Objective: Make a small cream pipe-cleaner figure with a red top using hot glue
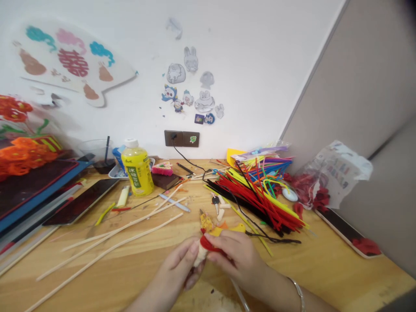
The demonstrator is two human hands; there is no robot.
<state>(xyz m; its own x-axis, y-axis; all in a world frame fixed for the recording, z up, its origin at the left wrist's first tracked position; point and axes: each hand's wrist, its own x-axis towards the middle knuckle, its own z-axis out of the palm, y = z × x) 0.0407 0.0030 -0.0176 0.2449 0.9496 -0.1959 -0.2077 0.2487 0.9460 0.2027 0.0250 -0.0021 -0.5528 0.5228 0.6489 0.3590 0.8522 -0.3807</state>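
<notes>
Fingers (184, 252) curled narrowly, the left hand (178, 265) grips a cream piece (200, 255) at lower centre of the frame; the right hand (240, 256), also bent inward, pinches a red strip (208, 245) against it.

Red-and-cream piece (202, 249), yellow tool (238, 227), yellow bottle (144, 171) with green label (135, 175), red pipe cleaners (264, 203), orange flowers (26, 154)

Red 囍 (73, 62) on the white wall cutout (118, 77), 冰糖 on the green label (134, 177) of a bottle (147, 177)
</notes>
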